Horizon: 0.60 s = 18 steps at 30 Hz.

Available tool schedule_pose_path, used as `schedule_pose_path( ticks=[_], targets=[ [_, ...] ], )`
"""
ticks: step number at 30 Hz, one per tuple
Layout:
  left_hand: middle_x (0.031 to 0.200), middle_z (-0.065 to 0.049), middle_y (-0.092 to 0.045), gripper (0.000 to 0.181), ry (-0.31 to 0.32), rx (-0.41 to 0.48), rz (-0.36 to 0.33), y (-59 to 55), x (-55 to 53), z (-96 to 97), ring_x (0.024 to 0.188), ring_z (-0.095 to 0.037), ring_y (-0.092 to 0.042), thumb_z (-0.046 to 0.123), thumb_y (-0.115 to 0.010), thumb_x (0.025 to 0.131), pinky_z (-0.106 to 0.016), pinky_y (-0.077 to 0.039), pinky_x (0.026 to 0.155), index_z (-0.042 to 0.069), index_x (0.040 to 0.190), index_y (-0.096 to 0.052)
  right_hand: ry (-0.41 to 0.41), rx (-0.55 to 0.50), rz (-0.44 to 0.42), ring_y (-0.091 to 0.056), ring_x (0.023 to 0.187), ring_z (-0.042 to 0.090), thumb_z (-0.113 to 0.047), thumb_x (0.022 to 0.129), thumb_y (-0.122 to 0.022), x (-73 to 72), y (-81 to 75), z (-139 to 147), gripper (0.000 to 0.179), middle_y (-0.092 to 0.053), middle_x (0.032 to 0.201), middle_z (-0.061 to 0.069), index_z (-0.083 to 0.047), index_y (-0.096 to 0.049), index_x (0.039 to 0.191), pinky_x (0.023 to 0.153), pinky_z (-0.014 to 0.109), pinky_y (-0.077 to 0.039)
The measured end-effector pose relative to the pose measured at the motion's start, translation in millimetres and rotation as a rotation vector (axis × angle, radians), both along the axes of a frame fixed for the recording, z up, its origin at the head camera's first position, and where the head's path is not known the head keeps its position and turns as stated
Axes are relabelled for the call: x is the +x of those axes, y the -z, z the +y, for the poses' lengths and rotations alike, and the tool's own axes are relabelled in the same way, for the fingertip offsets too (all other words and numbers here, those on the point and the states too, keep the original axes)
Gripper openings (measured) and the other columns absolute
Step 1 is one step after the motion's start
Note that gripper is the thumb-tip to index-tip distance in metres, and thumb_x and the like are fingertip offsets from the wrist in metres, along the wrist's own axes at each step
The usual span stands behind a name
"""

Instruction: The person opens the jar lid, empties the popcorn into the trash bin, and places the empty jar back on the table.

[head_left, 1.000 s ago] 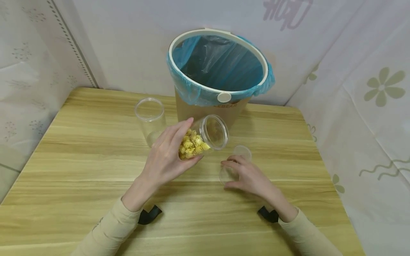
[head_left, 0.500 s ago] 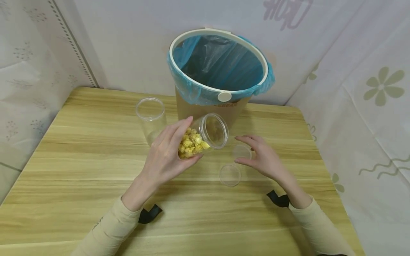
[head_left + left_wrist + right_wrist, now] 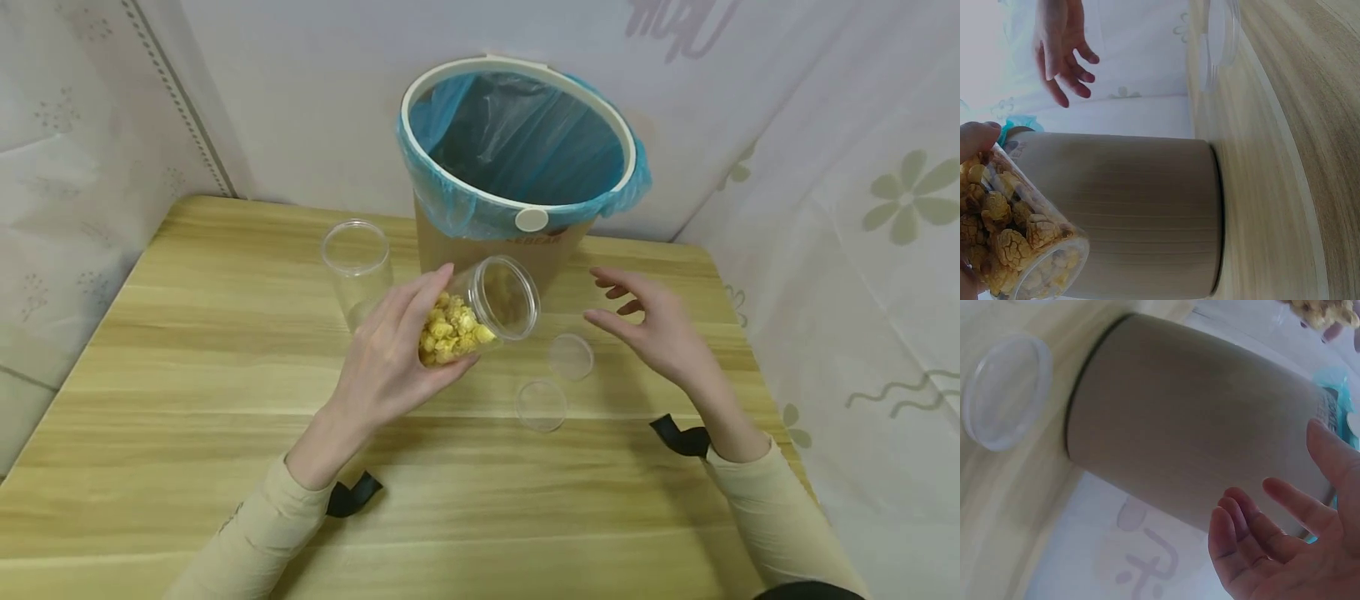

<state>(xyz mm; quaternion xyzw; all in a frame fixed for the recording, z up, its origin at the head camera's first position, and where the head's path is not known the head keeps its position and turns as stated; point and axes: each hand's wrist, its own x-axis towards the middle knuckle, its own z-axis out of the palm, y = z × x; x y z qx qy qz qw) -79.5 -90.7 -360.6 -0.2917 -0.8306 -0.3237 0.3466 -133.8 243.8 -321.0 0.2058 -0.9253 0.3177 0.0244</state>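
In the head view my left hand [image 3: 386,358] grips a clear plastic jar [image 3: 506,297], tilted with its uncovered mouth toward the right. Yellow popcorn [image 3: 453,329] lies inside the jar, and the left wrist view shows the popcorn [image 3: 1007,219] piled near its base. My right hand [image 3: 660,329] hovers over the table's right side, fingers loosely bent, holding nothing. Below and left of it, two round clear lids [image 3: 572,357] lie flat on the table. In the right wrist view the right hand [image 3: 1291,550] is apart from the bin, its palm showing.
A tan trash bin [image 3: 491,250] with a blue liner [image 3: 457,208] stands at the back of the wooden table [image 3: 225,375]. Left of the bin stands a second clear jar [image 3: 356,279], uncovered. Patterned cloth [image 3: 300,100] hangs behind and at both sides.
My right hand has left the nearer lid, passed over the farther one, and risen away to the right. The left hand still holds the tilted jar. The head view has shifted slightly.
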Motion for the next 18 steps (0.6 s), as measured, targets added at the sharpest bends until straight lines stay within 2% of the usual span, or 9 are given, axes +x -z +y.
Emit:
schedule_pose_path(
  ticks=[3,6,13,18],
  targets=[
    [0.135,-0.021,-0.061,0.1,-0.002,-0.001,0.004,-1.8,-0.2,-1.0,0.119,-0.035,-0.064,0.028,-0.095,0.07,-0.049,-0.057,0.1,0.002,0.15,-0.042,0.034,-0.048,0.017,-0.063,0.116,0.025,-0.023,0.096,-0.074,-3.4,-7.2,2.6,0.052,-0.068,0.134,0.012,-0.015,-0.059,0.145,0.087,0.017,-0.051],
    [0.135,-0.022,-0.061,0.101,-0.011,0.008,0.007,-5.8,-0.5,-3.7,0.118,-0.036,-0.064,0.027,-0.095,0.069,-0.05,-0.057,0.099,0.002,0.15,-0.041,0.072,-0.083,0.036,-0.063,0.114,0.02,-0.024,0.097,-0.073,-8.1,-14.5,4.8,0.049,-0.07,0.13,0.012,-0.016,-0.061,0.143,0.086,0.012,-0.049],
    [0.138,-0.021,-0.06,0.1,-0.036,0.072,-0.014,-18.5,1.5,-12.0,0.124,-0.037,-0.06,0.021,-0.095,0.068,-0.05,-0.052,0.108,0.003,0.151,-0.041,0.164,-0.145,0.067,-0.061,0.105,-0.008,-0.029,0.099,-0.07,-23.2,-28.7,8.4,0.04,-0.072,0.125,0.014,-0.015,-0.066,0.136,0.086,0.007,-0.048],
    [0.139,-0.021,-0.06,0.097,-0.069,0.087,0.002,-33.0,0.3,-17.9,0.129,-0.036,-0.057,0.02,-0.093,0.07,-0.047,-0.05,0.111,0.002,0.15,-0.042,0.208,-0.186,0.059,-0.061,0.1,-0.007,-0.031,0.102,-0.064,-31.7,-35.2,13.4,0.041,-0.069,0.129,0.017,-0.013,-0.063,0.139,0.083,0.006,-0.05]
  ],
)
